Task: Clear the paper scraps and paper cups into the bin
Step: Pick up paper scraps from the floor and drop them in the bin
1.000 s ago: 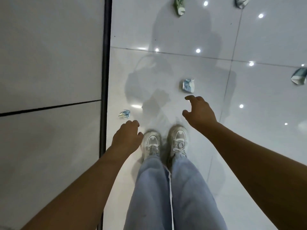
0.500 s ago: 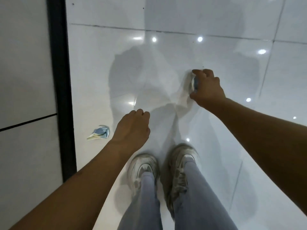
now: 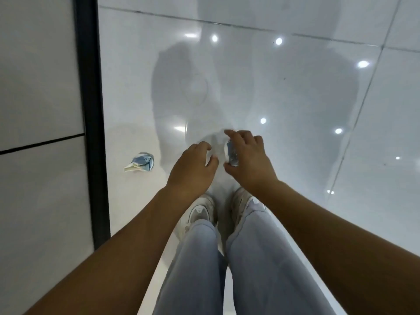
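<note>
At frame centre, the right hand (image 3: 247, 159) grips a crumpled paper cup (image 3: 231, 153) beside the empty, loosely curled left hand (image 3: 193, 169), while another crushed cup (image 3: 141, 161) lies on the floor (image 3: 295, 98) at left.

The person is wearing light blue jeans (image 3: 227, 269) and pale grey-white lace-up trainers (image 3: 200, 212), the right one partly hiding under a hem. Both forearms (image 3: 136, 235) are showing bare, with no sleeves reaching them.

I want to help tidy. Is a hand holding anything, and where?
The right hand holds a crumpled paper cup round its sides. The left hand holds nothing.
</note>
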{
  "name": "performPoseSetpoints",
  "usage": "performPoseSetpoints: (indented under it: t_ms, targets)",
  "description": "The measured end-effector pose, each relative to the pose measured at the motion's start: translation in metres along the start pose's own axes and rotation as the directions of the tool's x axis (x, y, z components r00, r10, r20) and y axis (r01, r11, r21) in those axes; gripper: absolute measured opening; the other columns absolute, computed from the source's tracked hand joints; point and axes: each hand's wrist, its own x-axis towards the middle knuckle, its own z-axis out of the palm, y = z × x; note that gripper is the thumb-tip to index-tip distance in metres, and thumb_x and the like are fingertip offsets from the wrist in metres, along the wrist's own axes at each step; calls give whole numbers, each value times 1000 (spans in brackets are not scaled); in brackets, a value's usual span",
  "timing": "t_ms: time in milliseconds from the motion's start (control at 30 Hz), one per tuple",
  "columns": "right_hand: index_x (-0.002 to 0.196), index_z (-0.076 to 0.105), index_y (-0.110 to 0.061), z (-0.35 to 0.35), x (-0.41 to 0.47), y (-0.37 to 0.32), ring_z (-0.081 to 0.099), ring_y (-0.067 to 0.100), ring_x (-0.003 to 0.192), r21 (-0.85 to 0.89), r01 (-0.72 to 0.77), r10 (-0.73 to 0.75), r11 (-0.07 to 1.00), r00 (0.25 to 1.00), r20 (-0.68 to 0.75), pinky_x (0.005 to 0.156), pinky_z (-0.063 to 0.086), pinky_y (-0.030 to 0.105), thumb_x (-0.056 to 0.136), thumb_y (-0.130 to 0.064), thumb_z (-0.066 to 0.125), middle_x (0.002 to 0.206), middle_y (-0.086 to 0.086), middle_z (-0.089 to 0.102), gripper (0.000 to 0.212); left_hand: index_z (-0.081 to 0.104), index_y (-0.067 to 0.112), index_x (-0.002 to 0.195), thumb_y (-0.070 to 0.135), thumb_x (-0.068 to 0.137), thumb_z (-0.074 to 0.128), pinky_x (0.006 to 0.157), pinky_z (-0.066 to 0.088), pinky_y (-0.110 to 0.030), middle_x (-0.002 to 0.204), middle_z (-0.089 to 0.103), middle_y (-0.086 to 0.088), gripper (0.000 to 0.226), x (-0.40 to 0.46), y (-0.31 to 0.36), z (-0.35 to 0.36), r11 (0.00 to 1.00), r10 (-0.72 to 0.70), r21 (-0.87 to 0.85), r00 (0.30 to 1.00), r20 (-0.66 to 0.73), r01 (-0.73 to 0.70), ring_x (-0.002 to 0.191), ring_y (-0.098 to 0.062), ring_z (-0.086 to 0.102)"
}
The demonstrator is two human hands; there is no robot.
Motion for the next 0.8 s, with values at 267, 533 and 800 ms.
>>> performPoseSetpoints:
  t_ms: [267, 533, 800]
  targets:
    - [150, 25, -19, 16, -46, -49, 37, 26, 129, 58, 80, -82, 995, 996, 31, 95, 48, 40, 76, -27, 78, 145, 3, 43, 91, 46, 17, 133, 32, 97, 49, 97, 47, -31, 132, 56, -5, 40, -44, 6, -13, 984, -94, -150, 995, 44, 100, 115, -23, 57]
    - [153, 13, -25, 23, -69, -75, 37, 22, 131, -13, 213, -207, 977, 962, 178, 99, 47, 36, 81, -23, 74, 149, 0, 36, 95, 55, 15, 122, 27, 92, 59, 82, 41, -20, 119, 62, -4, 32, -72, -33, -20, 977, -165, -136, 986, -12, 162, 101, -20, 61]
    - [151, 16, -22, 54, -47, -97, 33, 27, 133, -180, 234, -180, 955, 945, 275, 102, 45, 41, 84, -16, 68, 153, 2, 26, 84, 56, 15, 111, 22, 92, 55, 66, 44, -32, 106, 56, -7, 20, -85, -103, -39, 960, -208, 156, 965, -162, 233, 91, -23, 57]
